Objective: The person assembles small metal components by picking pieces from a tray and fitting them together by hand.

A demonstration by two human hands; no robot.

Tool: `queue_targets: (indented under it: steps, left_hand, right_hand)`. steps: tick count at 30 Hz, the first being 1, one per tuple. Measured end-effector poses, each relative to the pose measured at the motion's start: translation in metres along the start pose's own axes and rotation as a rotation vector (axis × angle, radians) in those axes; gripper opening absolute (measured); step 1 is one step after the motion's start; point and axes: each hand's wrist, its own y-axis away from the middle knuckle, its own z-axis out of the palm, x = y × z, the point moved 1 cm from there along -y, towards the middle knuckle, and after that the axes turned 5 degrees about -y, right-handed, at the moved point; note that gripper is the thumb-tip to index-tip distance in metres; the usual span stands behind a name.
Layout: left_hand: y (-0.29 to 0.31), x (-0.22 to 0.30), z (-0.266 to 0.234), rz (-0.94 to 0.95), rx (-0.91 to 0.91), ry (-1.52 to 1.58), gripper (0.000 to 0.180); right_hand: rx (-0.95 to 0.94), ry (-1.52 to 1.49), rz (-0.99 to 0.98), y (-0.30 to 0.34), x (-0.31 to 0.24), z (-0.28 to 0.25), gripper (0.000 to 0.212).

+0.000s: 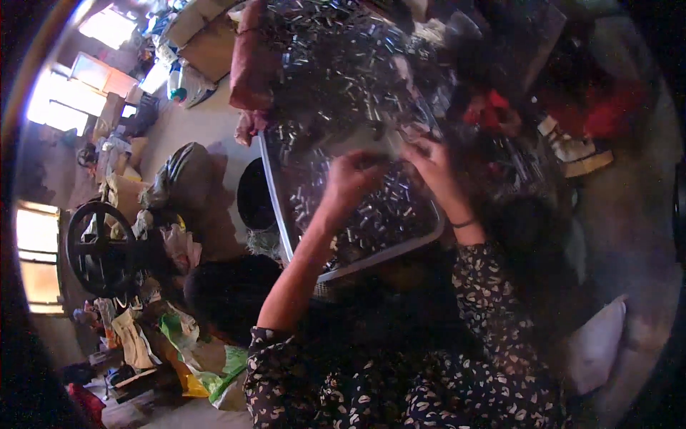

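Note:
A large tray (275,204) with a pale raised rim lies before me, strewn with many small shiny metal tube-like pieces (379,218). Over its middle, my left hand (354,175) has its fingers curled in and closed. Just to the right, my right hand (430,157) is closed too, thumb and fingers drawn together, its fingertips pointing toward the left hand. A small gap separates the two hands. Both are slightly blurred, and anything between their fingers is too small or hidden to make out. The metal pieces lie below and around them.
A dull red rolled bundle (248,68) rests at the tray's far left edge. Left of the tray are a black round container (257,193), a full sack (184,175) and a dark spoked wheel (102,248). Red cloth (493,112) shows at right; a green-white bag (204,354) lies lower left.

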Motion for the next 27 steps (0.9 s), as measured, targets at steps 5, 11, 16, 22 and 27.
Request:
queue_targets:
  steps: [5, 11, 16, 22, 27]
  left_hand:
    - [0.001, 0.001, 0.003, -0.020, 0.023, 0.024, 0.023]
    - [0.007, -0.004, -0.007, -0.218, -0.063, 0.188, 0.024]
    - [0.010, 0.003, -0.002, -0.260, -0.095, 0.322, 0.020]
    - [0.013, 0.006, 0.006, -0.193, -0.083, 0.349, 0.017]
    - [0.014, -0.006, -0.006, -0.282, -0.110, 0.459, 0.022]
  right_hand:
    - [-0.105, 0.053, 0.232, 0.003, -0.019, -0.004, 0.022]
    - [-0.082, -0.119, 0.433, 0.006, -0.021, 0.002, 0.026]
    - [-0.056, -0.124, 0.486, 0.008, -0.024, -0.003, 0.026]
    - [-0.097, -0.169, 0.476, 0.008, -0.032, -0.005, 0.024]
    - [-0.153, -0.235, 0.513, 0.008, -0.044, 0.005, 0.021]
